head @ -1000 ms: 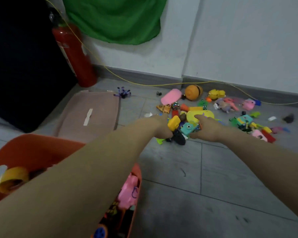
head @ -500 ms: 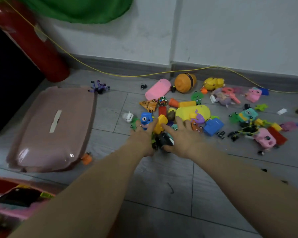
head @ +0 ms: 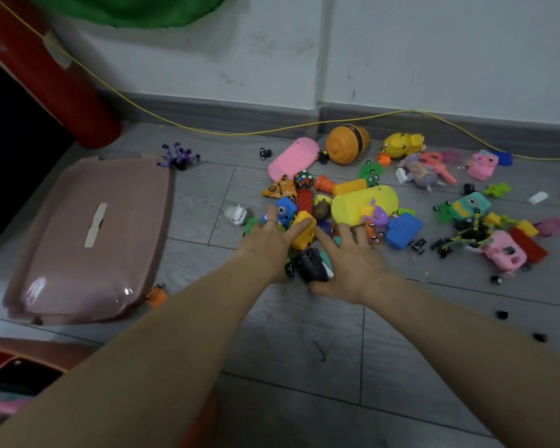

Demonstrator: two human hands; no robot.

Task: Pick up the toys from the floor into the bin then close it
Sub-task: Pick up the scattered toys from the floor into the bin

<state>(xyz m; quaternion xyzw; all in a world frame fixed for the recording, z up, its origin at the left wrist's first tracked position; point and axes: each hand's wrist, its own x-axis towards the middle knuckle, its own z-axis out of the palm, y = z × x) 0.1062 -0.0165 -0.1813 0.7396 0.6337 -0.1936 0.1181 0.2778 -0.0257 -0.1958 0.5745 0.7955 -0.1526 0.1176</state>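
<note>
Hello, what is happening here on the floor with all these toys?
A person is gathering toys from the floor. The left hand and the right hand reach into the pile with spread fingers, on either side of a yellow toy and a black toy. Nothing is lifted yet. Many toys are scattered near the wall. The pink lid lies flat on the floor to the left, so the bin, at the lower left edge, is not closed.
</note>
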